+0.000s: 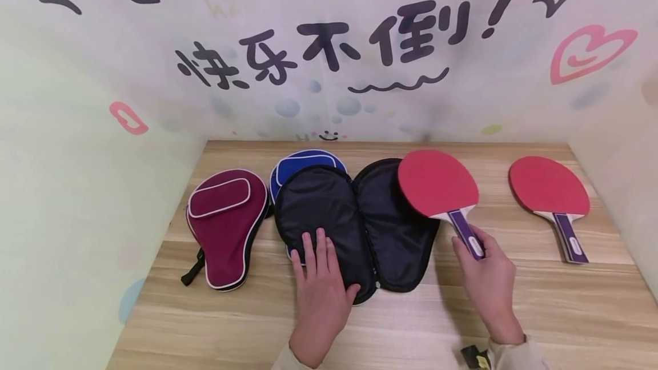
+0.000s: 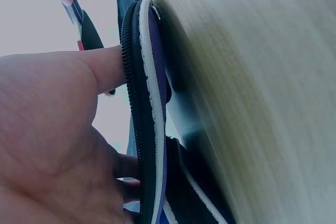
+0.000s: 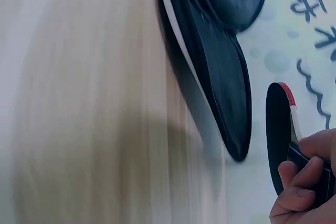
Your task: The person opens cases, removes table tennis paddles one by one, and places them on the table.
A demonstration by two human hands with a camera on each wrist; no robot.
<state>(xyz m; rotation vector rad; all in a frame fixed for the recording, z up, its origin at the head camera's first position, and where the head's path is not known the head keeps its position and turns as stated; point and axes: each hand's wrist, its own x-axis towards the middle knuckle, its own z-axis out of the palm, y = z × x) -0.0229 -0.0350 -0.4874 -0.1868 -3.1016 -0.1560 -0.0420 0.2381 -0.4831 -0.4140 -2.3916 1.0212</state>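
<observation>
- pinching the purple handle (image 1: 465, 234), right hand (image 1: 489, 281) holds a red paddle (image 1: 437, 183) raised near the open case (image 1: 388, 238)
- left hand (image 1: 324, 296) rests on the case's left half, fingers straight, thumb apart
- paddle probably light, stiff, best held by handle; case likely soft

In the head view we saw little more than the top of the blue case (image 1: 298, 162) — the open black case (image 1: 319, 204) hid the rest — and the paddle (image 1: 438, 184) in the right hand (image 1: 488, 281) covered some of that black case's right side. The paddle's label (image 1: 476, 245) was too small for us to read, and the bottom edge cut off both sleeves (image 1: 514, 356). In the left wrist view we lost the fingertips of the left hand (image 1: 321, 290) behind the black case.
</observation>
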